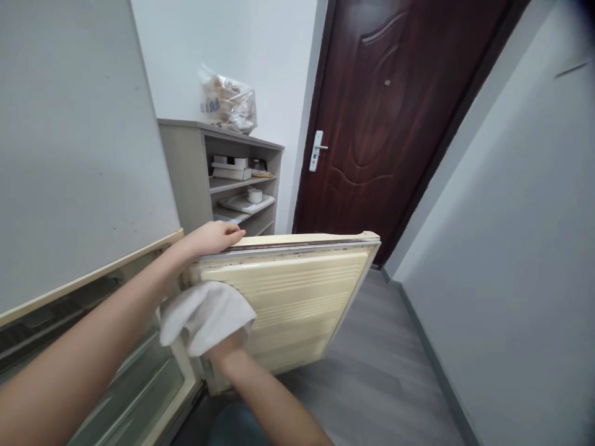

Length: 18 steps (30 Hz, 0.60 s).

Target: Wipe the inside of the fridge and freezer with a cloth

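Observation:
A cream-coloured refrigerator door (297, 291) stands swung open, its ribbed inner side facing me. My left hand (216, 237) rests over the door's top edge near the hinge side, fingers curled onto it. Dark stains run along the door's seal (297, 251). In my right hand (230, 350) is a white cloth (209, 316), pressed to the inner panel close to the hinge. The cloth covers most of that hand's fingers, and motion blurs it slightly. To the left, the open refrigerator compartment (139, 365) shows clear drawer fronts, partly behind my left forearm.
Behind the door, a grey shelf unit (181, 161) holds boxes, a tray and a white cup (255, 196). A plastic bag (230, 102) sits on top. A dark red door (372, 111) is at the back, with a wall (502, 235) on the right above grey flooring (381, 359).

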Available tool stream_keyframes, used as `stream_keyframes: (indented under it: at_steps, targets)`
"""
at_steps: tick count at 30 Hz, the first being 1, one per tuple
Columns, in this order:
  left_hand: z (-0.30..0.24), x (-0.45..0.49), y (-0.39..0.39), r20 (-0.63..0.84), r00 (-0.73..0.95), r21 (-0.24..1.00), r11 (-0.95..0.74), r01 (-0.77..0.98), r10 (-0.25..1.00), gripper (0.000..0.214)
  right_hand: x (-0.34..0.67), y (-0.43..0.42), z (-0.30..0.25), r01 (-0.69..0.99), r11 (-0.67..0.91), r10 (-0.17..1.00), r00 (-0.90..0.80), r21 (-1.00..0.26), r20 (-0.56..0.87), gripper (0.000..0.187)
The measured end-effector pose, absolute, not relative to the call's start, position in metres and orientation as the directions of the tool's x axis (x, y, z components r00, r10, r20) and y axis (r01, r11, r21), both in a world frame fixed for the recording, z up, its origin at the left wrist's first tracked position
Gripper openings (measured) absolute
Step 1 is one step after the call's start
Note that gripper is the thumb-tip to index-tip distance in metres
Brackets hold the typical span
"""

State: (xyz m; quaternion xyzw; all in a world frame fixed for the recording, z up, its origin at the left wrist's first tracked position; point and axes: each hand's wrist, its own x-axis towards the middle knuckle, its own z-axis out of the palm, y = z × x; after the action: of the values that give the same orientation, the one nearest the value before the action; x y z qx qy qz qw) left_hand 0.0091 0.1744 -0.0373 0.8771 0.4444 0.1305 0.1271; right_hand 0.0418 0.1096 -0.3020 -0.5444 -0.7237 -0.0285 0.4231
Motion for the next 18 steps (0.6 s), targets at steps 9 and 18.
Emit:
stream_keyframes:
  at_steps: [9, 18]
  targets:
    - [-0.038, 0.007, 0.173, 0.168, 0.600, 0.331, -0.618, 0.713, 0.782, 0.044, 0.191, 0.115, -0.323, 0.765, 0.182, 0.628, 0.392, -0.617, 0.672, 0.061]
    - [-0.040, 0.006, 0.172, 0.223, 0.583, 0.355, -0.622, 0.698, 0.781, 0.041, 0.333, 0.108, -0.265, 0.526, 0.195, 0.203, 0.804, -0.828, 0.558, 0.073]
